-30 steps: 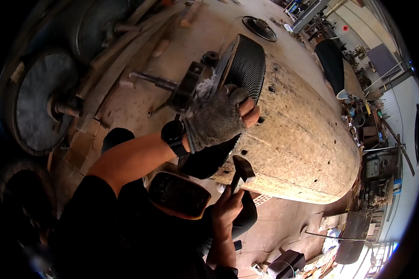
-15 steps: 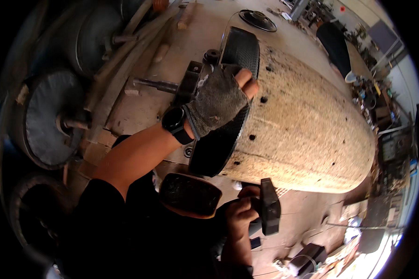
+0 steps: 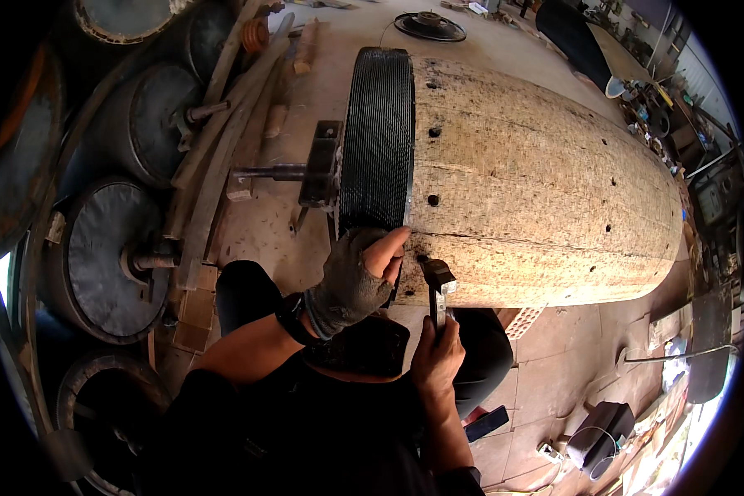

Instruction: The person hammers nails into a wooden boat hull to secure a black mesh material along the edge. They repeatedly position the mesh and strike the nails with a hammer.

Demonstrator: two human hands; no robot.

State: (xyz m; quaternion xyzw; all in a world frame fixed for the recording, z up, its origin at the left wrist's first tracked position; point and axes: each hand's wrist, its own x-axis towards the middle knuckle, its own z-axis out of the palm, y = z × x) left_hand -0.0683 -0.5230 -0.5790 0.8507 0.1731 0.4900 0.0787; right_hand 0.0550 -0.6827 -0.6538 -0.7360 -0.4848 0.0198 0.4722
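A large pale wooden drum point(image 3: 537, 182) lies on its side in front of me, with dark holes along its left end. Around that end runs a black band of ridged, cord-like windings point(image 3: 378, 136). My left hand point(image 3: 354, 277), in a grey fingerless glove, is at the band's lower edge. Its fingers are bent together there; what they grip, if anything, is hidden. My bare right hand point(image 3: 436, 360) is closed round the handle of a hammer point(image 3: 440, 277). The hammer's head is close to the drum's near edge, beside my left fingertips.
A metal shaft point(image 3: 273, 172) and bracket point(image 3: 321, 165) stick out left of the drum. Dark metal drums point(image 3: 112, 260) and long timbers point(image 3: 211, 178) line the left side. A round black disc point(image 3: 430, 26) lies beyond. Right of my knee are a phone point(image 3: 486, 423) and a dark box point(image 3: 601, 438).
My left hand has come down and toward me from the top of the black band to its lower edge. The hammer has risen from beside my leg to the drum's near edge.
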